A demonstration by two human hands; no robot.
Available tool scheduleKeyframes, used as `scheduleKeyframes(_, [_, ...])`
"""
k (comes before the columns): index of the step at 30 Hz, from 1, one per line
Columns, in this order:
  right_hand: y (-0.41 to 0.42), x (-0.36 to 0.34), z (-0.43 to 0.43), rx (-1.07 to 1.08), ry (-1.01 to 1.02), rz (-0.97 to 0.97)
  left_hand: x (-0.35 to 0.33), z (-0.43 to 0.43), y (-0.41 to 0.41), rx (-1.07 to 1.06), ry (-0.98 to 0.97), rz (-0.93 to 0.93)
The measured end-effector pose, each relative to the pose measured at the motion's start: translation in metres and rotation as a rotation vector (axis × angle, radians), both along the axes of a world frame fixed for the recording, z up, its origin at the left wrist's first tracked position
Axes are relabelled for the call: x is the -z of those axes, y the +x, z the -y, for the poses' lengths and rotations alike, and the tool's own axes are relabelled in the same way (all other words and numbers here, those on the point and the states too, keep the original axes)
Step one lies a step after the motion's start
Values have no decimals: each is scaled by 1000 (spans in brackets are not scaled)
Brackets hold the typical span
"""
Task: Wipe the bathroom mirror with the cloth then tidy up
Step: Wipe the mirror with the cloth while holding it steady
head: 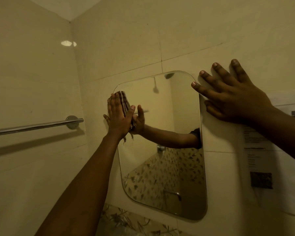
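1. Cloth (123, 101), striped and bunched, is pressed flat on the mirror (162, 167) near its top left corner, with frayed threads hanging below the palm.
2. The cloth is pinned under the left hand (117, 116), fingers straight and together, thumb out; nothing is curled round it, so it is held by pressure only.
3. The right hand (232, 97) is spread wide and flat on the wall (126, 40) just off the mirror's top right corner. One or two fingertips appear to lie on the glass edge. Nothing is held; it is judged to be a brace.
4. Key relation: the mirror's long axis runs top to bottom. From the left hand, nearly all the glass lies right and down. Only the left hand is on the glass with the cloth, so the strokes fall to it.
5. The step is judged to be wiping, at an early stage; whether any glass is already wiped cannot be told.
6. Risk: the cloth could slip from under the flat palm on a downward stroke.
7. Count: one cloth, one mirror, two hands, one towel rail (36, 126) on the left wall, one paper sheet (255, 150) right of the mirror.
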State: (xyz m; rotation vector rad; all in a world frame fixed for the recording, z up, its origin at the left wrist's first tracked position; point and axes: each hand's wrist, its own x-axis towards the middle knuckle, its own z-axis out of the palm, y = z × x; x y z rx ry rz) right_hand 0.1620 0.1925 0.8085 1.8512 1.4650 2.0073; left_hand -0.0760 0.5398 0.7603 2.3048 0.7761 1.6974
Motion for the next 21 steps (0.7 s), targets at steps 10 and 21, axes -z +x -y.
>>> scheduleKeyframes(10, [-1, 0, 0, -5, -4, 3, 60, 2, -9, 19, 32, -43])
scheduleKeyframes(21, [1, 1, -2, -30, -8, -12, 160, 4, -29, 13, 19, -245])
